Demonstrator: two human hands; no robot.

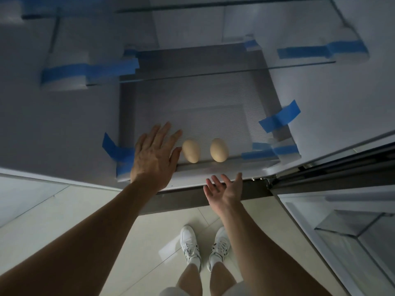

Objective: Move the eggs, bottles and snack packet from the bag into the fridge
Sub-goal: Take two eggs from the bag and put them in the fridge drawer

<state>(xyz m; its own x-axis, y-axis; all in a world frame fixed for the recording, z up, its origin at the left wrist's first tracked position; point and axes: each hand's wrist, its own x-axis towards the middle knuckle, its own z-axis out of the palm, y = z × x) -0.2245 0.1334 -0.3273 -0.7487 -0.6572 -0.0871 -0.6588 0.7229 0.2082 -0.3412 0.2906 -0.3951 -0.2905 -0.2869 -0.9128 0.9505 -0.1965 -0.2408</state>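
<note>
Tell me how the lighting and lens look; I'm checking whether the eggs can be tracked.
Head view: dim, bluish light with no glare; the left egg and right egg stand out pale and sharp on the ribbed shelf; the same view's wide angle splays the walls of the fridge outward toward the corners.

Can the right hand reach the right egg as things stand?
Probably yes: the right hand is open and empty, and only the shelf's low front lip lies between it and the right egg.
</note>
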